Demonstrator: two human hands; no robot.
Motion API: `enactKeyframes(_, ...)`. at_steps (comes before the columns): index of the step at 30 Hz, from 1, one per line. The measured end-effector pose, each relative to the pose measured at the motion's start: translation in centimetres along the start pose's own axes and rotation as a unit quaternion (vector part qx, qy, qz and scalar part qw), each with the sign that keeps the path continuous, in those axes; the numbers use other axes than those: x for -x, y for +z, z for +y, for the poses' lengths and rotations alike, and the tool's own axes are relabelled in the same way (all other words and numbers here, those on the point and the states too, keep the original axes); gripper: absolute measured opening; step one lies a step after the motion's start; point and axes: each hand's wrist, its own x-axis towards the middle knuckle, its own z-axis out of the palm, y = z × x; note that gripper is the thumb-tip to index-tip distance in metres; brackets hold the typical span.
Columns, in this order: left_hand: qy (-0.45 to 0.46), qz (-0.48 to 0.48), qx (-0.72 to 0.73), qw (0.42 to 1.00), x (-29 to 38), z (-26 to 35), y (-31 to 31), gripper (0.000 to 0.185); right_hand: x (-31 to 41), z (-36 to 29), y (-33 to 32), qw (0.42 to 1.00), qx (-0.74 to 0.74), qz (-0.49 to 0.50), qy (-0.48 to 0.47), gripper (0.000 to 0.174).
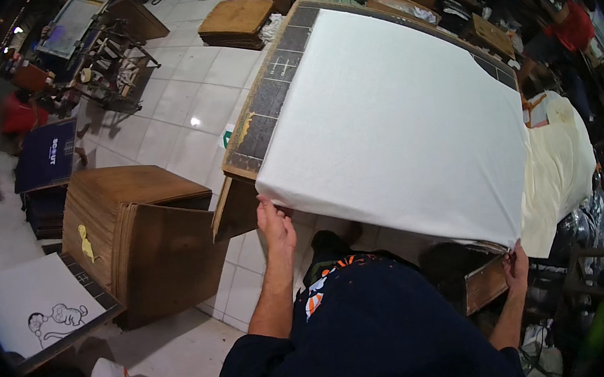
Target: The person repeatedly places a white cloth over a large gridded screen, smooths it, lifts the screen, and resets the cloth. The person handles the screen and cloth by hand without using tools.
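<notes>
A white cloth panel (394, 123) lies spread over a dark, grid-marked board (269, 90) with a worn brown rim. Its near edge hangs a little over the side towards me. At the near left corner, my left hand (275, 221) pinches the cloth between thumb and fingers. My right hand (516, 265) grips the near right corner, where the fabric draws into small creases. Beyond that corner, a pile of cream fabric (553, 162) touches the panel's right side. The fingers' undersides are hidden on both hands.
Stacked brown boards (137, 244) stand on the tiled floor to the left, near another board with a line drawing on white cloth (32, 305). A screen-printing frame (72, 25) sits on a wheeled stand at upper left. People in red work at left and right (572, 25).
</notes>
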Motion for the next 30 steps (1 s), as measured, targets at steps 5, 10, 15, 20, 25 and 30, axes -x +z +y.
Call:
enactKeyframes(5, 0.028, -0.087, -0.006, 0.996, 0.7, -0.4, 0.0, 0.030, 1.3, -0.3, -1.5, 0.999, 0.049, 0.021, -0.012, 0.022)
enactKeyframes(10, -0.101, -0.117, 0.065, 0.986, 1.7, -0.3, 0.5, 0.052, -0.1, 0.0, -2.2, 0.998, -0.045, 0.010, 0.040, 0.027)
enactKeyframes(15, -0.128, -0.187, 0.020, 0.974, 7.6, -3.8, 2.6, 0.069, 0.3, -0.7, 0.5, 0.997, -0.075, -0.034, 0.015, 0.028)
enactKeyframes(20, -0.171, -0.239, -0.034, 0.955, 13.0, -8.1, 4.2, 0.058, 0.6, -1.9, 1.5, 0.996, -0.019, -0.091, 0.014, 0.020)
enactKeyframes(25, -0.197, -0.271, -0.068, 0.940, 18.5, -13.9, 6.5, 0.046, 0.1, -1.5, 0.2, 0.981, -0.090, -0.169, 0.040, 0.017)
enactKeyframes(30, -0.217, -0.259, -0.080, 0.938, 23.8, -18.6, 8.4, 0.038, -0.1, -1.2, 0.3, 0.969, -0.137, -0.193, 0.078, 0.013)
